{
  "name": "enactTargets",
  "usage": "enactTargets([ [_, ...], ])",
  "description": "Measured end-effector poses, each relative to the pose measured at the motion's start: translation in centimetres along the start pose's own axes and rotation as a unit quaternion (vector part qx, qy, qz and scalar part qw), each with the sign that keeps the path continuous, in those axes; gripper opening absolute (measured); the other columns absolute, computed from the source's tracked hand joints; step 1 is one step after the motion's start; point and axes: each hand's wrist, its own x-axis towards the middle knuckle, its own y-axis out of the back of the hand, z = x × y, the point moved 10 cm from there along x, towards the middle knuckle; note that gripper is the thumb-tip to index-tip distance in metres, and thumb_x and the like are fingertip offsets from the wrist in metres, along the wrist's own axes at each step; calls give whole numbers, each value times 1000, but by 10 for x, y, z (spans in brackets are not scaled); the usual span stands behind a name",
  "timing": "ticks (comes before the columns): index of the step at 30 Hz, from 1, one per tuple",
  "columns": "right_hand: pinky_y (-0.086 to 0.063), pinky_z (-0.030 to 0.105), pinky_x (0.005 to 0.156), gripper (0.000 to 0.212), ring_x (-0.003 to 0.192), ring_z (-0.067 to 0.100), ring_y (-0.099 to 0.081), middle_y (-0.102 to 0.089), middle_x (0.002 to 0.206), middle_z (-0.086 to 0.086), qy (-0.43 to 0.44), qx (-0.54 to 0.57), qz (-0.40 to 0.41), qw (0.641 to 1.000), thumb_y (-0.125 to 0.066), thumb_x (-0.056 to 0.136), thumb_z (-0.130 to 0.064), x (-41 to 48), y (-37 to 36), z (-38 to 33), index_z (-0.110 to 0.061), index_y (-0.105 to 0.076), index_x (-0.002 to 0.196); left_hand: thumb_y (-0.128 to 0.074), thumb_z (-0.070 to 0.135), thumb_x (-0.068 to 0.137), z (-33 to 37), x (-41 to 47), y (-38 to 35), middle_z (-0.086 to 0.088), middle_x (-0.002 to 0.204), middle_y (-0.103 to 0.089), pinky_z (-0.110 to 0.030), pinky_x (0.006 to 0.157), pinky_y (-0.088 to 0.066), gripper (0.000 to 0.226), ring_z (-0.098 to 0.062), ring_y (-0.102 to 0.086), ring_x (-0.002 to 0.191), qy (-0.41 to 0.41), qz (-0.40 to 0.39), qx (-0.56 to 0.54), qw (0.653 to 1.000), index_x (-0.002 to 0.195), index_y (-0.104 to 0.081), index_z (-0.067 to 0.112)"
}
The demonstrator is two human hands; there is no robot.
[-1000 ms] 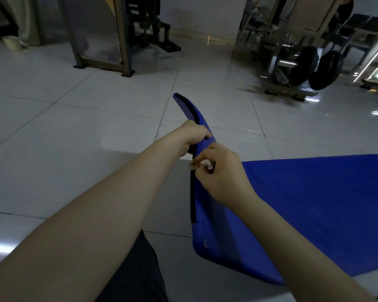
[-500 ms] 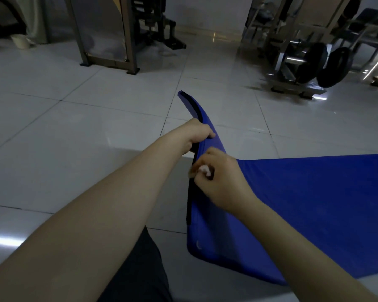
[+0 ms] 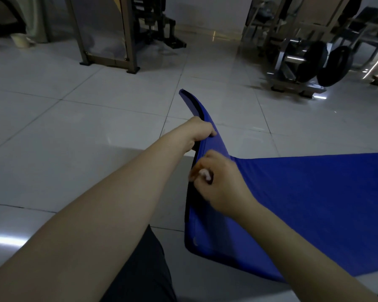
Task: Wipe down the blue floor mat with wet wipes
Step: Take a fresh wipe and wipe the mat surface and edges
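We are holding blue floor mat [image 3: 314, 203] edge up off tiled floor [image 3: 96, 149] — left hand [image 3: 202, 129] gripping it farther out, right hand [image 3: 218, 182] nearer, pinching wet wipe [image 3: 204, 173] on it. Edge running away from us — mat lying rightward.

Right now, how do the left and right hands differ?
The left hand grips the raised edge of the mat; the right hand pinches a white wipe. The left hand sits higher along that edge, the right hand lower and nearer. Both work the same lifted edge.
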Motion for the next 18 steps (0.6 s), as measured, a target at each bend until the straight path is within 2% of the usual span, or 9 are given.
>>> enactTargets([
  [3, -51, 35, 60, 8, 71, 11, -53, -53, 87, -5, 71, 31, -90, 993, -62, 84, -16, -50, -28, -35, -16, -68, 79, -60, 9, 96, 2, 1, 2, -14, 107, -71, -28, 55, -55, 24, -23, -69, 80, -4, -7, -13, 1000, 119, -56, 4],
  [5, -48, 32, 55, 12, 67, 11, -52, -52, 84, -6, 102, 58, -116, 986, -58, 84, -19, -70, -35, -47, -15, -69, 79, -61, 9, 95, 3, 1, 3, -14, 107, -70, -27, 53, -55, 28, -23, -69, 80, -6, -7, -26, 1000, 122, -55, 4],
  [8, -47, 25, 59, 9, 71, 7, -52, -50, 86, -13, 100, 38, -46, 993, -58, 85, -19, -54, -15, -37, -20, -67, 83, -64, 9, 93, 1, -1, 5, -13, 104, -70, -24, 48, -55, 26, -22, -69, 77, 0, -1, -58, 998, 117, -56, 6],
  [12, -56, 32, 76, 16, 86, 7, -62, -63, 92, -11, -41, 74, 105, 991, -63, 90, -10, -6, 30, 16, -26, -60, 93, -67, 2, 85, -3, -9, -10, -11, 85, -70, -27, 52, -54, 4, -20, -66, 65, 30, -54, -103, 993, 85, -64, 5],
  [15, -52, 21, 65, 15, 77, 6, -63, -66, 85, -8, -103, 94, 158, 978, -66, 92, -8, 8, 50, 37, -23, -63, 90, -61, 0, 87, -2, -15, -20, -9, 76, -62, -22, 41, -44, 8, -15, -57, 49, 42, -92, -85, 991, 81, -60, 5],
  [18, -43, 17, 51, 12, 59, 5, -57, -65, 72, -1, -114, 85, 104, 984, -66, 92, -11, 10, 49, 35, -21, -68, 86, -61, 6, 92, -3, -23, -25, -8, 76, -65, -24, 45, -47, 6, -14, -59, 50, 67, -152, -17, 986, 88, -64, 4],
])
